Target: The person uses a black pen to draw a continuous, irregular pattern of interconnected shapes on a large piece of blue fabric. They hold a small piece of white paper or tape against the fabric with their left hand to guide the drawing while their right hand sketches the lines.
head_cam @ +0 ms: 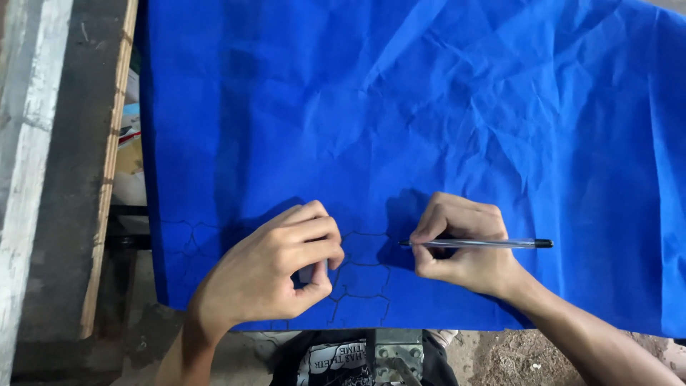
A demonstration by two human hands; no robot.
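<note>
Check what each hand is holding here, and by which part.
Right hand grips a clear pen near its tip end. Left hand pinches a small light object, too hidden to identify.

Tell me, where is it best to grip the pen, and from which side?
Grip the pen on its clear barrel near the tip, coming from above, as the right hand does. It lies flat, tip pointing left over the blue cloth, dark end free at right.

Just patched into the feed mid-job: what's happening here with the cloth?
A person is drawing on a wrinkled blue cloth spread over a work surface. The right hand holds a clear pen lying almost level, its tip pointing left. The left hand, fingers curled, rests on the cloth near its close edge. Dark lines like a crack pattern already run between and beside the hands.
</note>
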